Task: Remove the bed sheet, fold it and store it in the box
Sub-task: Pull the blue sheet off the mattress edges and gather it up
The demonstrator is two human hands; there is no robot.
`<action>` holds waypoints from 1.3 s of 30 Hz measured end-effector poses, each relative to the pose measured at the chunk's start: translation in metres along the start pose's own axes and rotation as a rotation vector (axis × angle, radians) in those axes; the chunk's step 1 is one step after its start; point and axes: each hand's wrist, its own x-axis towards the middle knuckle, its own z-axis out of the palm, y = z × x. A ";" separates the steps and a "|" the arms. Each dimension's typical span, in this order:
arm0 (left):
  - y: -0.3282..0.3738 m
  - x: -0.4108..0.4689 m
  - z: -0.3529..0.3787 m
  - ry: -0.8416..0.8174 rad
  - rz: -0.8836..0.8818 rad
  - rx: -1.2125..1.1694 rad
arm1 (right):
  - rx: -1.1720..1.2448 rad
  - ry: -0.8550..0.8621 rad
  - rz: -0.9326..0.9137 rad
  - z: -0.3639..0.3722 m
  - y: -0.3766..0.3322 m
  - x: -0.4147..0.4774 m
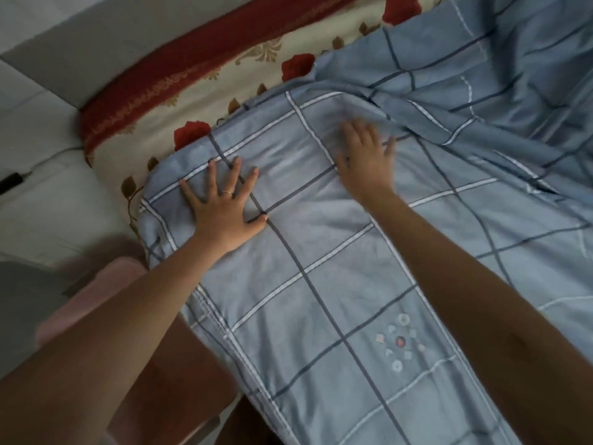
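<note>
Both bare arms reach fwd over a bed, palms down on a blue checked bed sheet that lies on the mattress, w/ stacked hems showing along its near-left edge. The left grip, w/ a thin ring on one finger, is spread wide & pressed flat on the cloth near the sheet's rounded left corner, fingers straight, thumb out to the right by a dark check line. The right grip, blurred, also lies flat w/ fingers fanned, just below a raised fold where the smooth top layer meets looser, rumpled fabric toward the upper right. Neither pinches the cloth. A small stitched motif of pale shapes in a ring sits on the sheet btwn the forearms, nearer the right one. Past the sheet's far edge the bed's cover shows: cream w/ red roses & a dark red border. At far left, on the pale floor, a thin cable runs to a small black block. A pink object, too blurred to identify, sits by the bed's near-left side, partly behind the left forearm.
</note>
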 end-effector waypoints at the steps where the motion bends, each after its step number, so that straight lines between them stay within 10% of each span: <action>1: 0.010 -0.005 -0.004 0.017 -0.034 -0.013 | 0.005 0.036 -0.056 0.005 -0.008 -0.024; 4: 0.053 -0.035 -0.009 0.119 0.061 -0.077 | 0.032 0.142 -0.297 0.034 -0.014 -0.136; 10: 0.110 -0.095 0.034 -0.023 0.525 0.076 | -0.315 -0.261 -0.945 0.073 0.104 -0.323; 14: 0.114 -0.090 0.053 -0.069 0.459 0.166 | -0.367 -0.047 -0.209 0.040 0.231 -0.252; 18: 0.122 -0.094 0.049 -0.144 0.412 0.175 | 0.132 -0.031 0.857 -0.008 0.255 -0.205; 21: 0.138 -0.098 0.033 -0.132 0.476 0.118 | 0.033 0.044 0.676 -0.005 0.213 -0.202; 27: 0.195 -0.025 0.006 -0.010 0.826 0.277 | -0.266 0.014 -0.470 0.063 0.135 -0.270; 29: 0.213 0.027 -0.005 0.009 0.724 0.290 | -0.313 0.025 -0.323 0.058 0.176 -0.248; 35: 0.247 0.090 -0.038 0.188 0.460 0.041 | 0.063 0.155 0.878 -0.002 0.273 -0.165; 39: 0.247 0.107 -0.070 0.392 0.399 -0.106 | -0.147 0.301 0.447 -0.002 0.239 -0.147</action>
